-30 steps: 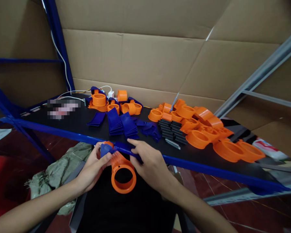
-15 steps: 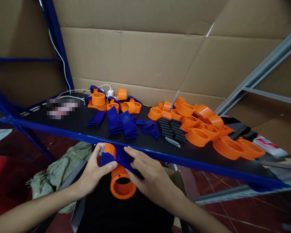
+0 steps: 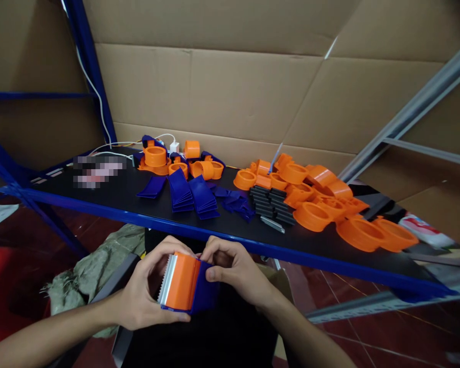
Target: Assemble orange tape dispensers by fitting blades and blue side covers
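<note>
My left hand (image 3: 140, 294) is wrapped round an orange tape dispenser (image 3: 183, 282), thumb below and fingers over its far side. A serrated metal blade (image 3: 168, 281) runs along the dispenser's left edge, facing my palm. From its right side extends a dark blue plastic flap (image 3: 207, 289). My right hand (image 3: 239, 271) pinches the flap's upper edge between thumb and curled fingers. The dispenser's round hub is hidden from this angle. Both hands are over my lap, in front of the shelf edge.
On the black shelf (image 3: 111, 197) lie fanned blue plastic strips (image 3: 182, 191), small blue pieces (image 3: 235, 202), black rollers (image 3: 270, 202) and a utility knife (image 3: 272, 224). Orange dispenser bodies (image 3: 312, 215) are heaped at right. Partly assembled dispensers (image 3: 155, 156) stand behind. A blue rail (image 3: 111, 212) edges the shelf.
The dispenser has been turned, so its blade and orange face now show and its ring is out of sight. My right hand has gone from lying along the flap to pinching its edge.
</note>
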The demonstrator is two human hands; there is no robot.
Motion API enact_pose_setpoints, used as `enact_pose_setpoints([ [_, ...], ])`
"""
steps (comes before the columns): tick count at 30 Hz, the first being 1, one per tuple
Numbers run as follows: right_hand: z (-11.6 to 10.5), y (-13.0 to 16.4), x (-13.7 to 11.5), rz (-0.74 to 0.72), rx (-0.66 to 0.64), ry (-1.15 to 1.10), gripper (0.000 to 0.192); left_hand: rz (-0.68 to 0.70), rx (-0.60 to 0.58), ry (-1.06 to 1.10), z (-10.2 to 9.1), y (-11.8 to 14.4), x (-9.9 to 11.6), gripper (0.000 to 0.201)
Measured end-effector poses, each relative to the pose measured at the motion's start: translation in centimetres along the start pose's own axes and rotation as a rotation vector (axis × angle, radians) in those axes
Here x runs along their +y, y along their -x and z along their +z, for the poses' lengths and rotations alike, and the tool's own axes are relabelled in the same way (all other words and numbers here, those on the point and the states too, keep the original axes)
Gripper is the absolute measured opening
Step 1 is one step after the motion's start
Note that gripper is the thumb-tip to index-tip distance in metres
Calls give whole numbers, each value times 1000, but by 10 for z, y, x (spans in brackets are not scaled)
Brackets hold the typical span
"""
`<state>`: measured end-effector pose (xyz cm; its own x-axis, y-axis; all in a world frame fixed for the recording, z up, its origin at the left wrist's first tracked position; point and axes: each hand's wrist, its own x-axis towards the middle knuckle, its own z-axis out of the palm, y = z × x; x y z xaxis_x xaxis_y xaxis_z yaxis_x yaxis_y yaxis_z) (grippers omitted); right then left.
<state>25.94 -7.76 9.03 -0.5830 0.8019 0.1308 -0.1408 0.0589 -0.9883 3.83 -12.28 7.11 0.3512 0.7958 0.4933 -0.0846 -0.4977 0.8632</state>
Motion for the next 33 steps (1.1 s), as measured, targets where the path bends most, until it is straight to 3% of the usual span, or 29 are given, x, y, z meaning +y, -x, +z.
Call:
enact_pose_setpoints([
  [7, 2, 2, 1, 88, -57, -166, 27, 23, -115, -5, -5, 2, 3, 75],
  [15, 2, 4, 8, 122, -100, -224, 30, 18, -145, -1, -3, 4, 1, 76],
  [17, 1, 5, 6, 35, -47, -78, 25, -1, -92, 32, -1, 3, -1, 74],
  [20, 3, 11, -5, -193, 132, 421, 12, -80, 91, 135, 3, 2, -5, 68],
  [22, 7, 18, -12, -344, 195, 744, 29, -151, 230, 246, 5, 1, -6, 62],
  [26, 15, 29, -19, -489, 99, 1085, 60, -244, 437, 428, 6, -2, -6, 49],
  [30, -1, 13, -35, -476, 91, 1137, 43, -225, 388, 531, 7, -8, -9, 55],
  [33, -43, -32, -70, -463, 171, 1157, 32, -195, 309, 592, 7, -12, -12, 65],
])
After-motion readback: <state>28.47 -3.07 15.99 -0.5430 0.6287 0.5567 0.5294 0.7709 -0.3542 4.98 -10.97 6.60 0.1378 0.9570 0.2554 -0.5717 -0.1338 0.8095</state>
